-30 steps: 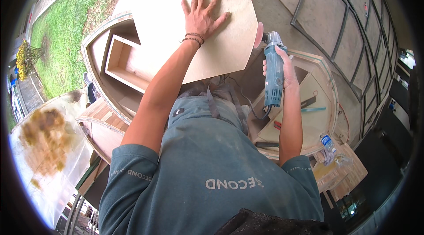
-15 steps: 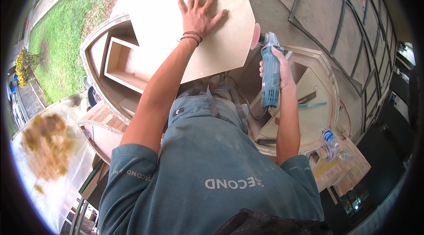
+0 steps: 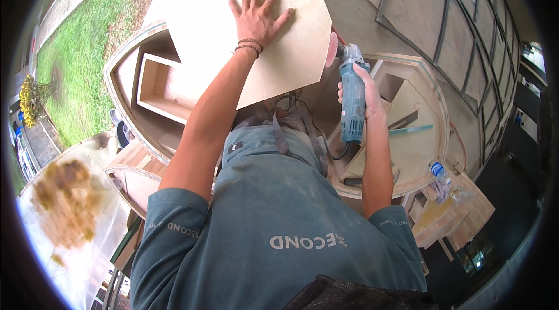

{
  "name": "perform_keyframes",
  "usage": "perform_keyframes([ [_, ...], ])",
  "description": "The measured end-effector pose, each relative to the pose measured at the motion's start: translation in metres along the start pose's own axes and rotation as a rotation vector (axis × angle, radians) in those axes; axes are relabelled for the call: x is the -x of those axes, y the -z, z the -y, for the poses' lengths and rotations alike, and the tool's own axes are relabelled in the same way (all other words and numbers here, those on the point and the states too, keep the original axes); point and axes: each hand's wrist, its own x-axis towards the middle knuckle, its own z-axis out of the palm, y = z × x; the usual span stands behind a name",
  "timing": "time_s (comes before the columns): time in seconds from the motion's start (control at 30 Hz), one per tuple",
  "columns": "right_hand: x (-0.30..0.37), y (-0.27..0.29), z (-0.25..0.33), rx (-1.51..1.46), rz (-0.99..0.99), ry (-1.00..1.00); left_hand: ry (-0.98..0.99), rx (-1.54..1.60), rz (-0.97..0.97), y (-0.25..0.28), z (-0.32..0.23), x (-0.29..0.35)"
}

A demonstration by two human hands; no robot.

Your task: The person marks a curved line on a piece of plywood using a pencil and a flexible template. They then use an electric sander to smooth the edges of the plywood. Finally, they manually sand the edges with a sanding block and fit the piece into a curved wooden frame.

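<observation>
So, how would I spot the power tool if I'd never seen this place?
Find the big pale wooden board under the person's left hand. To its right, the right hand grips the power tool, which has a long blue body and metal head. Its round pink disc sets it apart from the curved wooden piece behind it.

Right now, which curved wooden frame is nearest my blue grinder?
The right-hand frame, partly behind the grinder in your right grip, with a teal strip inside; the others lie left.

white glare across the panel [image 3: 212, 30]
</observation>
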Motion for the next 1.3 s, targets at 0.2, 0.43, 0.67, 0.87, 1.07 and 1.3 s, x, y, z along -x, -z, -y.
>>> perform_keyframes([
  [0.2, 0.003, 0.001, -0.013, -0.016, -0.021, -0.002, -0.004, -0.050, 0.029, -0.002, 0.002, 0.000],
  [0.43, 0.010, 0.002, -0.027, -0.034, -0.017, 0.008, -0.010, -0.032, -0.004, 0.001, 0.000, 0.001],
  [0.67, 0.020, -0.002, -0.038, -0.065, -0.038, 0.013, -0.006, -0.029, 0.038, 0.000, 0.000, 0.001],
  [0.87, 0.022, 0.001, -0.050, -0.067, -0.035, 0.008, -0.015, -0.031, 0.005, -0.003, 0.001, 0.002],
  [1.07, 0.027, -0.003, -0.060, -0.091, -0.064, 0.010, -0.016, -0.020, 0.007, -0.004, 0.001, 0.002],
  [1.3, 0.029, -0.002, -0.075, -0.121, -0.055, 0.011, -0.016, -0.004, 0.002, -0.006, 0.001, 0.001],
])
